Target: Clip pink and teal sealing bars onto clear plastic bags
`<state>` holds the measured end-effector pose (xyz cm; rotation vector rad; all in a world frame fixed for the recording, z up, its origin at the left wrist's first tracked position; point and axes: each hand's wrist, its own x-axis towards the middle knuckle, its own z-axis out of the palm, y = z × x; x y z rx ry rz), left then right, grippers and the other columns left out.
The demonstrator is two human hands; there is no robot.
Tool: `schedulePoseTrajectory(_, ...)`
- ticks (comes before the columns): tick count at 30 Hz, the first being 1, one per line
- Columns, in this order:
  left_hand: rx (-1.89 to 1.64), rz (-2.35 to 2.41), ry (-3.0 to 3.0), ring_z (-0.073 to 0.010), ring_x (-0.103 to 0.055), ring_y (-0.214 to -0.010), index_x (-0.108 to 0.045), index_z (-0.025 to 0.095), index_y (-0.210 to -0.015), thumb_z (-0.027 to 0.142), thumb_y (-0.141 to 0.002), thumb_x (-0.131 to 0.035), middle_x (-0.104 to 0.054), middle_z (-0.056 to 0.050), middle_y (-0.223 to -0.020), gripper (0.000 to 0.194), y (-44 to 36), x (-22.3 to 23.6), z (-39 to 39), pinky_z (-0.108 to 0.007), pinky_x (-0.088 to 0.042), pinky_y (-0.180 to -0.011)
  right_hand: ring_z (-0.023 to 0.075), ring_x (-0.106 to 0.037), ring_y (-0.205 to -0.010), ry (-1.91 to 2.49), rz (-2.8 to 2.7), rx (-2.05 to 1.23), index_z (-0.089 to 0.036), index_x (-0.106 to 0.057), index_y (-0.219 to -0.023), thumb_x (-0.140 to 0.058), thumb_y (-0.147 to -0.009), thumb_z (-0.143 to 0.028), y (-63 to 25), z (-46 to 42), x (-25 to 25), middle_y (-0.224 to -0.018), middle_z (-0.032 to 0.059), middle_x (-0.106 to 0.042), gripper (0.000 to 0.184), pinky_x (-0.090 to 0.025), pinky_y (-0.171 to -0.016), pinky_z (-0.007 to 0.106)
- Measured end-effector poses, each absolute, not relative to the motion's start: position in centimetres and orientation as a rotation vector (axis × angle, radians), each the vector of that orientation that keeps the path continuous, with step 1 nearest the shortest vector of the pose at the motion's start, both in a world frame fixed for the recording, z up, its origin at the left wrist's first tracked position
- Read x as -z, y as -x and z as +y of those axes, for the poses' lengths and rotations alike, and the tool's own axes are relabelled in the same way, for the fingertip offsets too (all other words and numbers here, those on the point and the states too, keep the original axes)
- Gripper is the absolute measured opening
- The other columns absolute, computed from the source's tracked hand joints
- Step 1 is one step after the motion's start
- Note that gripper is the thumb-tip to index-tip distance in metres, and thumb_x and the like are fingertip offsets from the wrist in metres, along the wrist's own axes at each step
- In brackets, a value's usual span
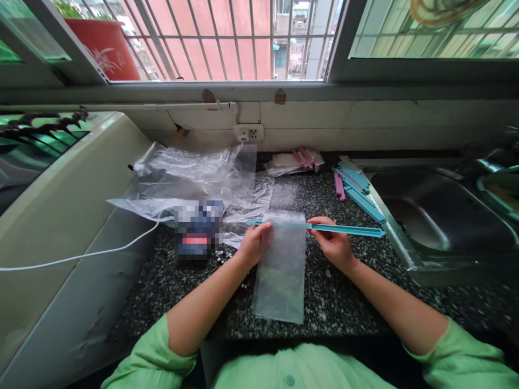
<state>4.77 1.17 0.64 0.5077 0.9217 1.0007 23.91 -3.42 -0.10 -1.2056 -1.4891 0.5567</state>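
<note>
A clear plastic bag (281, 275) lies upright before me on the dark counter, its top edge folded around a blue bag-sealing clip (348, 230). The clip stretches crosswise, one part along the bag's top and the other reaching out to the right. My left hand (256, 242) is closed at the bag's upper left edge, thumb on top, pinching bag and clip together. Just right of the bag, my right hand (334, 244) pinches the clip near its middle; its fingertips are partly hidden.
Blue clips (359, 194) and pink clips (339, 185) are piled beside the metal sink (441, 210). Bags with pink clips (304, 159) lie by the wall. Loose plastic sheets (194, 173), a blurred-out item (198, 229) and a white cable (81, 259) occupy the left.
</note>
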Motion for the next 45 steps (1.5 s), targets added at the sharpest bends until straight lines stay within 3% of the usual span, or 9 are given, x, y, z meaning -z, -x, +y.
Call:
schedulePoseTrajectory(4,-1.001,0.944,-0.518,-0.0053,-0.038,-0.038,-0.050,0.015,-0.048,0.026,-0.047,-0.071,-0.044,0.007,-0.040,0.024,-4.9,-0.6,1.0,-0.021,-0.025,-0.042,0.0164,-0.063,-0.086,1.163,-1.446,-0.498,-0.024,-0.059,-0.101,-0.058,-0.080,-0.024,-23.8,-3.5,0.5,-0.094,0.0037,-0.065,0.022,-0.054,-0.077,0.031)
schedulePoseTrajectory(14,-1.079,0.964,-0.582,-0.0041,-0.036,-0.038,-0.050,0.015,-0.045,0.029,-0.048,-0.073,-0.043,0.007,-0.039,0.027,-4.8,-0.4,0.7,-0.020,-0.025,-0.041,0.0138,-0.064,-0.076,1.129,-1.557,-0.312,-0.024,-0.058,-0.091,-0.060,-0.078,-0.016,-24.1,-3.8,0.7,-0.089,0.0023,-0.066,0.015,-0.054,-0.066,0.025)
schedulePoseTrajectory(21,-1.011,0.961,-0.636,-0.0078,-0.045,-0.042,-0.058,0.014,-0.051,0.034,-0.045,-0.075,-0.054,0.003,-0.046,0.027,-4.9,-0.4,0.4,-0.020,-0.032,-0.045,0.0144,-0.062,-0.079,1.085,-1.675,-0.224,-0.024,-0.062,-0.093,-0.057,-0.080,-0.016,-24.4,-3.6,-0.2,-0.087,0.0029,-0.064,0.016,-0.053,-0.070,0.029)
schedulePoseTrajectory(26,-1.003,0.957,-0.674,-0.0070,-0.042,-0.042,-0.061,0.014,-0.053,0.034,-0.041,-0.077,-0.053,0.004,-0.045,0.028,-4.9,-0.8,0.3,-0.021,-0.033,-0.046,0.0152,-0.060,-0.078,1.151,-1.699,-0.223,-0.027,-0.066,-0.093,-0.056,-0.080,-0.020,-24.4,-3.7,-0.6,-0.085,0.0034,-0.062,0.018,-0.052,-0.071,0.030)
schedulePoseTrajectory(37,-1.042,0.910,-0.885,-0.0086,-0.042,-0.052,-0.060,0.014,-0.056,0.036,-0.054,-0.071,-0.053,0.003,-0.053,0.025,-4.6,0.9,0.4,-0.021,-0.033,-0.054,0.0159,-0.059,-0.082,1.139,-1.694,-0.254,-0.028,-0.067,-0.095,-0.056,-0.079,-0.018,-24.5,-3.7,-0.5,-0.090,0.0043,-0.060,0.021,-0.051,-0.073,0.032)
schedulePoseTrajectory(45,-1.016,0.915,-0.966,-0.0081,-0.038,-0.051,-0.057,0.013,-0.052,0.035,-0.053,-0.071,-0.049,0.003,-0.050,0.026,-4.3,-0.2,0.5,-0.021,-0.031,-0.052,0.0174,-0.060,-0.090,1.148,-1.696,-0.298,-0.027,-0.067,-0.093,-0.058,-0.079,-0.018,-24.4,-3.5,-0.4,-0.096,0.0052,-0.063,0.019,-0.050,-0.082,0.035)
